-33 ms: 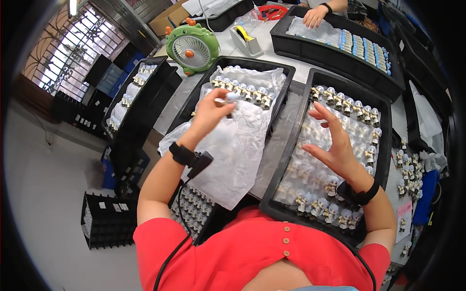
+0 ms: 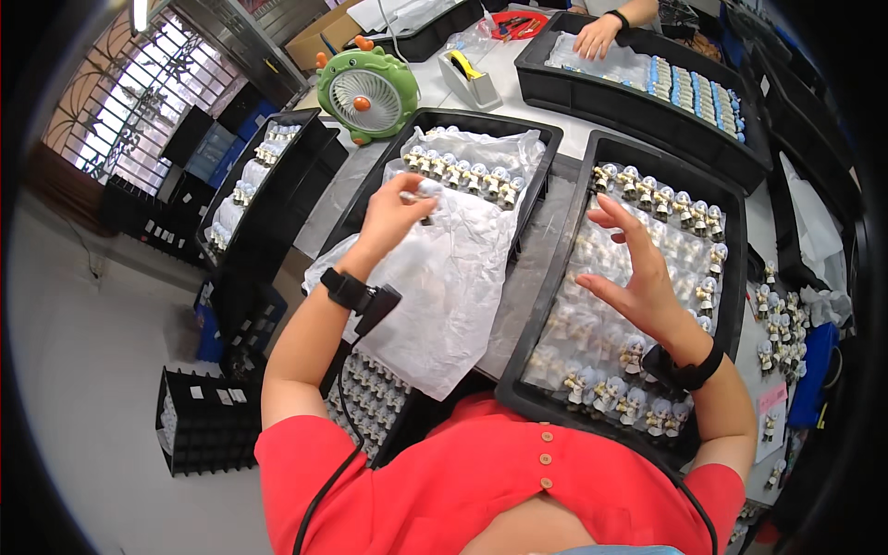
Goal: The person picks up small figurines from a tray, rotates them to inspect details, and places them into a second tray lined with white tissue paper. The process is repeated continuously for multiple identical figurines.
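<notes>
Pinched in the fingers of my left hand [image 2: 390,215] is a small figurine [image 2: 429,189] with a pale blue-white head. It is above the black tray [image 2: 552,148] in the middle, lined with a white plastic sheet [image 2: 449,296]. A row of matching figurines [image 2: 476,178] lies across the far part of that sheet. My right hand [image 2: 638,273], thumb and fingers spread and holding nothing, hovers over the right black tray [image 2: 735,319]. In that tray, figurines [image 2: 606,393] show along the near and far ends and the right side; translucent plastic covers others.
A green fan [image 2: 368,97] and a tape dispenser [image 2: 472,81] stand behind the middle tray. Another person's hand [image 2: 597,37] is over the far right tray [image 2: 629,109]. Loose figurines [image 2: 782,324] lie on the right. Left stands another filled tray [image 2: 268,199].
My left hand has shifted slightly left with the figurine in it. My right hand stays in place. The other person's hand has moved slightly.
</notes>
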Demonstrator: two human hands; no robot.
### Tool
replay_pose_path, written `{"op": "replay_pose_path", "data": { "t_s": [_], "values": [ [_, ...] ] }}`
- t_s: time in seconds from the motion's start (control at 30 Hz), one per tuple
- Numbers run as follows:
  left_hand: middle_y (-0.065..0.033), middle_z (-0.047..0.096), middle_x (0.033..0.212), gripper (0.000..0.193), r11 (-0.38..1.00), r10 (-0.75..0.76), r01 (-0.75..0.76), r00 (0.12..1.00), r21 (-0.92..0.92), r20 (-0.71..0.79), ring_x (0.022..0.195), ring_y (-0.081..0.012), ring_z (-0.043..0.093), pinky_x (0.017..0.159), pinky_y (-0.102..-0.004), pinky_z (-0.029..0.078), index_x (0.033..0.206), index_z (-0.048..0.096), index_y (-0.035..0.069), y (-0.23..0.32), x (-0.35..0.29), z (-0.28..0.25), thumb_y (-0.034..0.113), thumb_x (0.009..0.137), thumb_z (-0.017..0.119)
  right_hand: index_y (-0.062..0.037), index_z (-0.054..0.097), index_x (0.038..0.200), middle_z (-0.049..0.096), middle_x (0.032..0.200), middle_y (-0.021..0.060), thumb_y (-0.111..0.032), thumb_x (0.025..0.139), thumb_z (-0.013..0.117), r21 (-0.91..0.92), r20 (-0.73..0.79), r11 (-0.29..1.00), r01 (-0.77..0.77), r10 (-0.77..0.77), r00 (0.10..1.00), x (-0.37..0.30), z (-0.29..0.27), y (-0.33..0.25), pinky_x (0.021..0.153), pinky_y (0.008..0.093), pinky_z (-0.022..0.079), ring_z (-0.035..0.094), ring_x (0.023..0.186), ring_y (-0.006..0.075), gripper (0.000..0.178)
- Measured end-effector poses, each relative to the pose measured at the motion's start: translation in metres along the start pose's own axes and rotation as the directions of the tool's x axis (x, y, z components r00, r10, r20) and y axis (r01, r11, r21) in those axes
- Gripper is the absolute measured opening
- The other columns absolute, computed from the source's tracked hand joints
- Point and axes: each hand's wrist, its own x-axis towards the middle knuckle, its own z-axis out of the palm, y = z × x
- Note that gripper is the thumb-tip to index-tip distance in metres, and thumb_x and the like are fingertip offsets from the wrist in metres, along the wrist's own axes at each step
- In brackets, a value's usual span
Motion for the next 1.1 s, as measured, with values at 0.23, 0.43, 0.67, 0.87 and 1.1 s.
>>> {"op": "replay_pose_path", "data": {
  "t_s": [0.23,0.43,0.67,0.87,1.1],
  "values": [
    [-0.0131,0.063,0.104,0.041,0.808,-0.196,0.137,0.980,0.573,0.042,0.094,-0.0310,0.062,0.081,-0.0388,0.049,0.103,0.064,0.007,-0.064,0.017,-0.015,0.025,0.068,0.075,-0.0081,0.037,0.139,0.056,0.120,0.0129,-0.008,0.070,0.077,-0.009,-0.010,1.000,-0.020,0.020,1.000,0.000,0.001,0.001,0.097,0.0375,0.042,0.054,0.112,0.0268,0.080],
    [-0.0148,0.059,0.098,0.034,0.740,-0.010,0.025,1.000,0.673,-0.026,0.094,-0.0332,0.059,0.081,-0.0406,0.048,0.095,0.063,0.007,-0.070,0.016,0.001,0.022,0.067,0.076,-0.0071,0.040,0.137,0.058,0.116,0.0131,-0.007,0.073,0.074,0.000,-0.009,0.999,-0.052,0.052,0.999,-0.002,-0.003,0.005,0.094,0.0369,0.045,0.056,0.107,0.0263,0.073],
    [-0.0155,0.058,0.096,0.037,0.688,0.003,-0.072,0.995,0.722,0.097,0.092,-0.0339,0.059,0.080,-0.0416,0.048,0.097,0.063,0.006,-0.078,0.016,-0.008,0.020,0.066,0.077,-0.0080,0.041,0.135,0.059,0.110,0.0140,-0.008,0.077,0.071,-0.020,-0.068,1.000,-0.010,0.008,0.998,0.004,-0.009,0.016,0.091,0.0373,0.046,0.058,0.102,0.0279,0.066],
    [-0.0105,0.059,0.091,0.037,0.760,0.294,-0.258,0.955,0.597,0.038,0.079,-0.0232,0.062,0.072,-0.0319,0.051,0.109,0.063,0.006,-0.003,0.020,-0.004,0.014,0.075,0.074,-0.0091,0.041,0.133,0.062,0.103,0.0116,-0.009,0.078,0.070,-0.021,-0.221,0.999,0.037,-0.041,0.974,0.006,-0.014,0.019,0.082,0.0360,0.050,0.061,0.093,0.0261,0.061],
    [-0.0068,0.062,0.088,0.035,0.839,0.416,-0.543,0.613,-0.024,0.672,0.076,-0.0141,0.062,0.068,-0.0277,0.050,0.114,0.060,0.004,0.139,-0.033,0.121,0.010,0.081,0.069,-0.0083,0.043,0.133,0.066,0.101,0.0063,-0.009,0.082,0.067,-0.003,-0.433,0.998,0.064,-0.059,0.900,0.008,-0.038,0.007,0.083,0.0296,0.048,0.062,0.092,0.0156,0.056]
  ]
}}
